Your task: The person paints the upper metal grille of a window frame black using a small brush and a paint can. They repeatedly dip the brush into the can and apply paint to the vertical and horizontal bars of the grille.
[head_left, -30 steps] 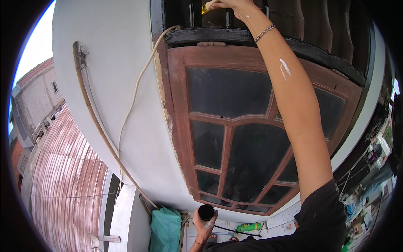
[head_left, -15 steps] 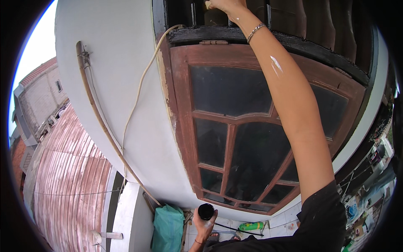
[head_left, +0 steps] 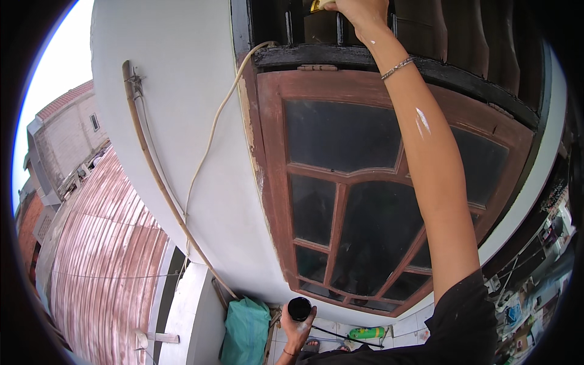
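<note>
My right arm stretches up across the window to the black-painted bars and ledge [head_left: 328,56] above it. At the top edge my right hand [head_left: 366,15] is closed round a paintbrush [head_left: 320,5] with a pale handle and a gold-coloured band; its bristles are cut off by the frame. Low down, my left hand [head_left: 296,333] grips a small round can [head_left: 299,309] with black inside, held upright. White smears mark my right forearm. The brown wooden window [head_left: 331,231] with dark panes lies behind my right arm.
A pale cable [head_left: 210,137] and a bent wooden pole [head_left: 155,167] run down the white wall to the left. Below stand a green sack [head_left: 245,331] and a green bottle [head_left: 368,333] on tiles. Clutter [head_left: 529,313] fills the lower right; a corrugated roof [head_left: 106,225] lies left.
My right hand has moved rightward along the bars, and more of the paintbrush shows. The view has shifted slightly. My left hand still holds the can low down.
</note>
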`<action>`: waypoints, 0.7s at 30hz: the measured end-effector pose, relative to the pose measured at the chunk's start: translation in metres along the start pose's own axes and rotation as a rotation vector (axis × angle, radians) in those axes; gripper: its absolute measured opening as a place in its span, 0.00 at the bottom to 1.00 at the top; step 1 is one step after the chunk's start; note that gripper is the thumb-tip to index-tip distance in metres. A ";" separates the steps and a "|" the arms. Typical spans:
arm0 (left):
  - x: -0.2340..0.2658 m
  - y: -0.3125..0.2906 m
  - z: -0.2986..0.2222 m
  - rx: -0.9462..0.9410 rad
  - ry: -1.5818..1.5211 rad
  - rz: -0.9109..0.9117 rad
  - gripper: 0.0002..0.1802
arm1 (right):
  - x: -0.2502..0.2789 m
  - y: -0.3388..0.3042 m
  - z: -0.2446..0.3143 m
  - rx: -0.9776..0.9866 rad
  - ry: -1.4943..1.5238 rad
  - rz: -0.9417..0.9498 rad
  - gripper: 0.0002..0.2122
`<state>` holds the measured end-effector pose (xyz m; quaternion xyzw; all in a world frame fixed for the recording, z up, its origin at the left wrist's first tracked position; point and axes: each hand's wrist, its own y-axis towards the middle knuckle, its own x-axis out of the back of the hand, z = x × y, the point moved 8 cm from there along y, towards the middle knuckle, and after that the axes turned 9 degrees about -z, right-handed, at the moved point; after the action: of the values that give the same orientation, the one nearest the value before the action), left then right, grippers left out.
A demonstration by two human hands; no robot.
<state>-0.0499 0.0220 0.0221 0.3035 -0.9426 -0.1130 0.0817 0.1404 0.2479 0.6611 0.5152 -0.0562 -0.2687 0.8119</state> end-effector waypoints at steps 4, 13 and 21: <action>-0.002 0.000 0.002 -0.014 -0.011 0.019 0.22 | -0.013 -0.017 -0.003 0.091 -0.040 0.044 0.07; -0.019 -0.017 -0.005 0.002 0.008 0.119 0.25 | 0.181 -0.239 0.021 0.045 0.229 0.157 0.04; -0.064 -0.049 0.033 -0.024 -0.101 0.236 0.31 | 0.336 -0.521 -0.162 -1.266 0.209 -0.450 0.07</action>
<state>0.0212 0.0261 -0.0284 0.1833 -0.9732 -0.1291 0.0504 0.2880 0.0431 0.0721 -0.0368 0.2993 -0.3608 0.8826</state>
